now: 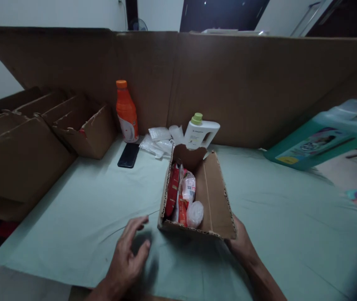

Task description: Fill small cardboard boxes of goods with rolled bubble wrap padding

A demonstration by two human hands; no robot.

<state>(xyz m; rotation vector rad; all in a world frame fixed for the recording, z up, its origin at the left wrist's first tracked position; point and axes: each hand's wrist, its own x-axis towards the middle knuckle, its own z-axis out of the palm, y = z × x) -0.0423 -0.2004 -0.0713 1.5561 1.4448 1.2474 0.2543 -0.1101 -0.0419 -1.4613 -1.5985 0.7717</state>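
Note:
A cardboard box (218, 192) with an open top sits in front of me. Inside it are a dark red packet (172, 190), a white and pink packet (189, 186), a red and orange packet (182, 211) and a roll of clear plastic wrap (195, 214). My right hand (241, 240) grips the box at its near right corner, fingers partly hidden behind the cardboard. To the left of the box, my left hand (130, 253) hovers over the cloth, fingers apart and holding nothing.
Behind the box are a white bottle with a green cap (199, 131), bubble-wrap pieces (158, 140), a black phone (128, 155) and an orange bottle (126, 113). Cardboard bins (98, 131) stand left. A large green jug (316, 138) leans right. A cardboard wall (228, 83) closes the back.

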